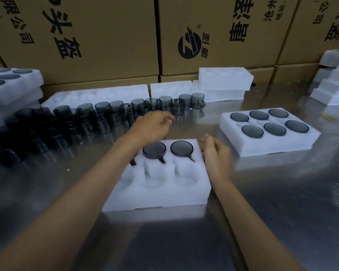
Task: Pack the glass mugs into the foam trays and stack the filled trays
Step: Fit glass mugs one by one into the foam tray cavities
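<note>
The near white foam tray (pixel 157 190) holds two smoky glass mugs (pixel 154 150), four pockets left. Left hand (pixel 153 124) reaches, loosely curled, empty; right hand (pixel 216 153) rests relaxed beside it.

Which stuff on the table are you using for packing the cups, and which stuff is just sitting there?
For the job:
- near foam tray, two mugs showing in it
- loose glass mugs in rows
- filled tray, six mugs
- empty foam trays at the back
- left hand, right hand

Just there:
- cardboard boxes
- small yellow scrap
</note>
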The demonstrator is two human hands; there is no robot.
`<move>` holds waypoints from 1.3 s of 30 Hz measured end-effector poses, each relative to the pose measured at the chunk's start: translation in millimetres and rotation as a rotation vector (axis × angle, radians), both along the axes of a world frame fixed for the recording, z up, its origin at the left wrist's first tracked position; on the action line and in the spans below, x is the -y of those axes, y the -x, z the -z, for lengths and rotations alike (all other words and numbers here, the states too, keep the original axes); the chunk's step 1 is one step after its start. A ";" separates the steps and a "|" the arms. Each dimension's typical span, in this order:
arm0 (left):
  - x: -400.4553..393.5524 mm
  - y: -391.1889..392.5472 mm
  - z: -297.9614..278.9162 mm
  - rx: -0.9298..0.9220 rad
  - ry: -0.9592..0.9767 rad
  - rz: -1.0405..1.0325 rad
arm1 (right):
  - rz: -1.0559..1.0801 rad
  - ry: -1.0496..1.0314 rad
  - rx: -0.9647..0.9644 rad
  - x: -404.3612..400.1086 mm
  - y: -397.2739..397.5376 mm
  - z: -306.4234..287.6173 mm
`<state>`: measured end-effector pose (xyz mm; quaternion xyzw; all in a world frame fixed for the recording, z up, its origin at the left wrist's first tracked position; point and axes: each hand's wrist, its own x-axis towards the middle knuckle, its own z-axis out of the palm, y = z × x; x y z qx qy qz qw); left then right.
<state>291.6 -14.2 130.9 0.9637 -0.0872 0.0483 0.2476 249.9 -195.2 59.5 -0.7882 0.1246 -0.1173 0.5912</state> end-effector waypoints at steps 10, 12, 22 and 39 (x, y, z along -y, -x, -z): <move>3.0 -118.0 24.0 -0.143 -0.094 -0.177 | 0.013 0.168 0.034 0.6 -7.2 5.5; 2.6 -121.3 32.3 -0.096 -0.130 -0.187 | 0.011 0.184 0.035 0.8 -8.6 6.5; -18.1 -52.0 -12.8 0.183 0.110 -0.128 | -0.041 0.220 -0.005 1.1 -5.3 3.5; 9.2 123.8 13.3 0.135 0.465 0.199 | -0.449 -0.253 0.131 19.9 61.0 -44.9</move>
